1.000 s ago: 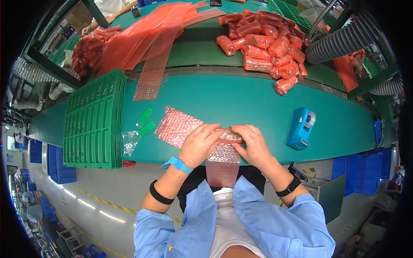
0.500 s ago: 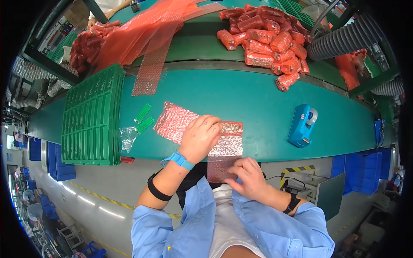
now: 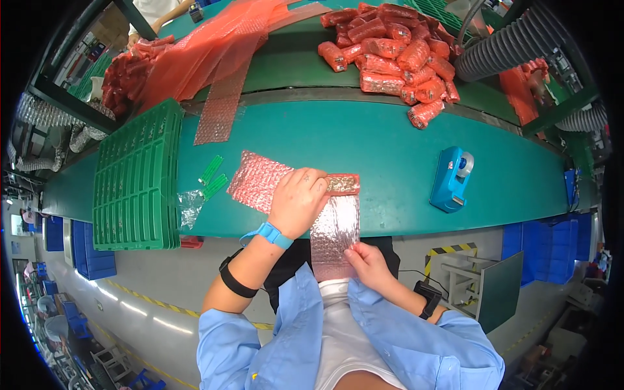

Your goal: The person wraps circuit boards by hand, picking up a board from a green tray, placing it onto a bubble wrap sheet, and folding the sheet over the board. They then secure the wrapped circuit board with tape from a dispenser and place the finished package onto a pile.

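My left hand (image 3: 299,203) grips a small reddish bubble-wrapped bundle (image 3: 343,184) at the front of the green table, its fingers curled over the bundle's left end. From beneath the bundle a strip of bubble wrap (image 3: 335,227) runs toward me and hangs past the table edge to my shirt. My right hand (image 3: 372,265) pinches the right border of that strip between thumb and fingers. Another pinkish bubble wrap piece (image 3: 259,179) lies to the left of my left hand, partly under it. What the bundle contains is hidden.
A blue tape dispenser (image 3: 450,181) stands at right. Stacked green trays (image 3: 135,182) are at left, beside small green pieces (image 3: 212,175) and clear plastic (image 3: 190,207). Beyond lie piled red wrapped bundles (image 3: 396,55) and loose red bubble wrap sheets (image 3: 195,58). Another person's arm (image 3: 175,13) shows far left.
My right hand has closed its fingers on the strip's right border, and the strip now looks pulled straighter toward me. My left hand keeps its hold. The whole view has shifted slightly.
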Demonstrator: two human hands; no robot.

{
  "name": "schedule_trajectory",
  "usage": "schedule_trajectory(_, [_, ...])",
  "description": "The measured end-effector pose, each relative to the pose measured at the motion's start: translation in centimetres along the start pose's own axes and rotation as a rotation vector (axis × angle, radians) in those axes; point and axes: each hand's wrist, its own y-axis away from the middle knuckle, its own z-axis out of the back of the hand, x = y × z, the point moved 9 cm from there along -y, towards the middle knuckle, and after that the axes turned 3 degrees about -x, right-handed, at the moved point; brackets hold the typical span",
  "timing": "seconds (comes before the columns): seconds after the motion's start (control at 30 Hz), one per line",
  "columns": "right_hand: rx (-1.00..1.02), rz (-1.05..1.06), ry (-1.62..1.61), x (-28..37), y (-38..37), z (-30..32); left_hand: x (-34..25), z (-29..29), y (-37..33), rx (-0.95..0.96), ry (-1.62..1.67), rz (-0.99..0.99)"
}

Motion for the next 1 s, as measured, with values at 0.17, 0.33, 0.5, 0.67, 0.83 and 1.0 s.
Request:
schedule_trajectory(0.17, [0.090, 0.069, 0.147, 2.9, 1.3, -0.7, -0.6, 0.0, 0.2, -0.022, -0.030, 0.046])
schedule_trajectory(0.33, [0.122, 0.077, 0.235, 2.6, 1.4, -1.0, -0.7, 0.2, 0.5, -0.079, -0.026, 0.067])
schedule_trajectory(0.5, [0.307, 0.284, 0.849, 7.5, 0.4, 1.7, -0.5, -0.8, 1.5, -0.171, -0.071, 0.020])
schedule_trajectory(0.67, [-0.195, 0.539, 0.504, 17.8, -4.5, 6.8, -1.1, -0.6, 1.1, -0.194, -0.017, -0.006])
schedule_trajectory(0.83, [-0.186, 0.667, 0.555, 15.3, -9.7, 3.7, -0.6, 0.2, 1.1, -0.203, 0.028, 0.086])
schedule_trajectory(1.0, [-0.141, 0.657, 0.530, 13.2, -10.1, 2.8, 0.1, 3.3, 0.7, -0.166, 0.160, 0.097])
